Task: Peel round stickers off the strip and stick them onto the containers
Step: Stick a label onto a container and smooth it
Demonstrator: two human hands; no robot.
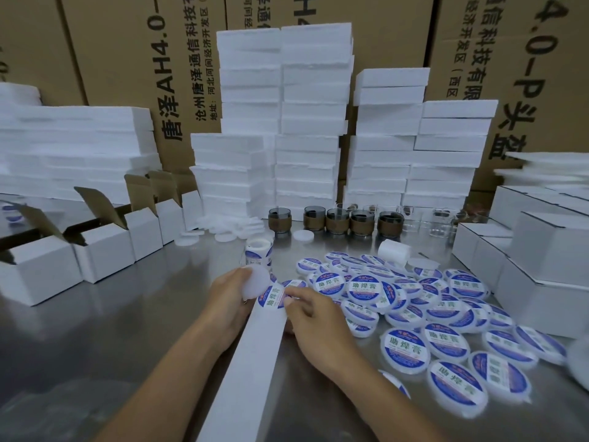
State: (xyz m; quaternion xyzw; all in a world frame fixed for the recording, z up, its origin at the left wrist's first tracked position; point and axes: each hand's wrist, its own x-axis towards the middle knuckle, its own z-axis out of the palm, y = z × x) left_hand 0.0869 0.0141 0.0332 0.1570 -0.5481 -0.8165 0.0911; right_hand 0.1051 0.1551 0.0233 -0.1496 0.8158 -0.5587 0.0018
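A packing workshop: printed cardboard cartons [134,74], stacked foam slabs [312,122] and open white boxes [105,244] crowd a steel table [111,330].

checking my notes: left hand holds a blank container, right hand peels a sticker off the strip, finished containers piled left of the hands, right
Wrong side: the head view shows the labelled containers piled right of the hands. The left hand does hold a blank container, and the right hand pinches a sticker on the strip.
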